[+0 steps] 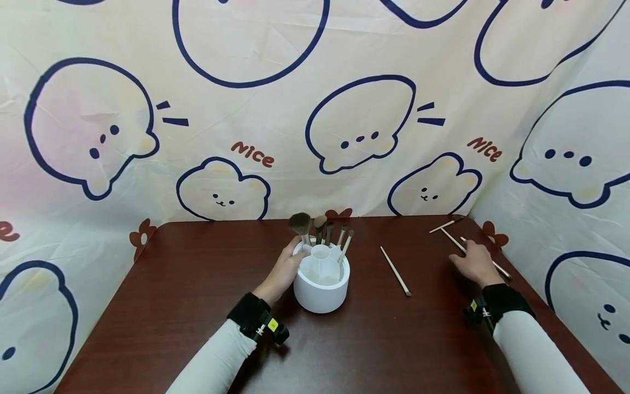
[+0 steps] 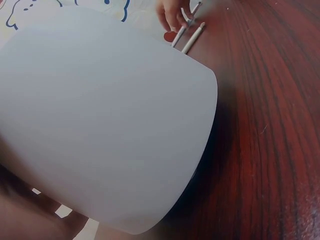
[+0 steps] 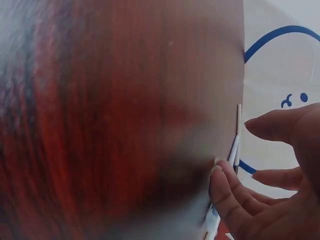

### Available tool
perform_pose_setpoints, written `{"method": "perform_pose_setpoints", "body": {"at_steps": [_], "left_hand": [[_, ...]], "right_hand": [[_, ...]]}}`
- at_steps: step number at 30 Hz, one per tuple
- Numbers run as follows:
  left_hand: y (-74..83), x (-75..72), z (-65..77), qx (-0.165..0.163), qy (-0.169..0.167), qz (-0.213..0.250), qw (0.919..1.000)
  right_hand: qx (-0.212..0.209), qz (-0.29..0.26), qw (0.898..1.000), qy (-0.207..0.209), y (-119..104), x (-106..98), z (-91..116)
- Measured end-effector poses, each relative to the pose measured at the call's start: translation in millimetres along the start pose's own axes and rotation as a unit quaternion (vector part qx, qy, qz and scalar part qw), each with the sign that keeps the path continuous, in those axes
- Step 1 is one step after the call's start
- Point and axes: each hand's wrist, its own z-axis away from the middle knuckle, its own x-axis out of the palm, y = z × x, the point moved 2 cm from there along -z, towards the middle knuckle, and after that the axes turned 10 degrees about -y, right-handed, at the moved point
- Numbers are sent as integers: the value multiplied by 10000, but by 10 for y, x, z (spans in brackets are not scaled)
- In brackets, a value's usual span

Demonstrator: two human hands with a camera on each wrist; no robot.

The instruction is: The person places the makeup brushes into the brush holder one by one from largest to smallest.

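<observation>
A round white brush holder (image 1: 321, 298) with inner compartments stands on the table, several makeup brushes (image 1: 300, 223) upright at its back. My left hand (image 1: 285, 269) grips its left rim; in the left wrist view the holder's wall (image 2: 110, 115) fills most of the picture. At the table's right side my right hand (image 1: 474, 264) reaches down over loose brushes, including a pale-handled brush (image 1: 502, 270). The right wrist view shows the right hand's fingers (image 3: 272, 127) spread apart beside thin pale handles (image 3: 238, 120), none visibly pinched.
One brush (image 1: 395, 271) lies alone between the holder and my right hand. Farther back a short brush (image 1: 443, 226) lies near the table's back right corner. The dark brown table (image 1: 206, 284) meets a cartoon-printed cloth (image 1: 295, 120) behind and at the right.
</observation>
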Motion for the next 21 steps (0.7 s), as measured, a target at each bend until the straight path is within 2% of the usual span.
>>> {"method": "perform_pose_setpoints", "body": {"at_steps": [5, 8, 15, 21], "left_hand": [[-2, 8, -2, -1, 10, -3, 10000], [-24, -1, -15, -15, -5, 10, 10000], [-300, -62, -145, -15, 74, 151, 9999], [-354, -52, -161, -33, 270, 30, 9996]], "right_hand": [[77, -51, 9994, -319, 40, 24, -4], [67, -16, 9995, -317, 50, 41, -14], [-211, 68, 9996, -184, 18, 87, 2], [-368, 203, 9989, -224, -63, 163, 65]]}}
